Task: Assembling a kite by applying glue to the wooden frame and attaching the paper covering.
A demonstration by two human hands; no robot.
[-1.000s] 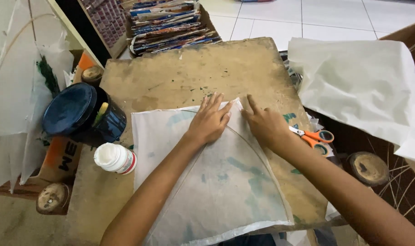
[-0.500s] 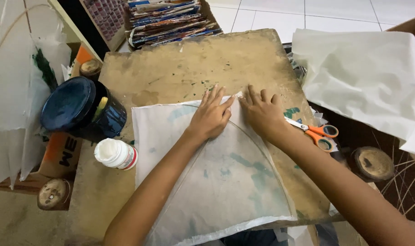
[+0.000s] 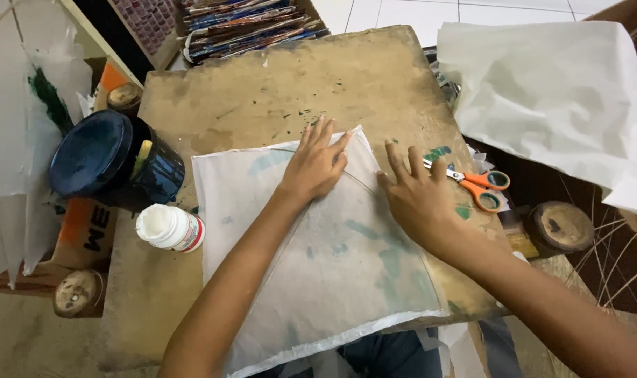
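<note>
Lying flat beneath both hands (image 3: 317,166) (image 3: 420,197): paper sheet (image 3: 318,273)

One view only here, the head camera, sitting above the worn wooden board (image 3: 262,91) and tilted steeply down and forward over it. It's close in, with both forearms entering from the bottom edge and the thin paper sheet (image 3: 318,280) filling the middle. At the top, the view just catches tiled floor (image 3: 402,10) beyond the board's far edge.
</note>
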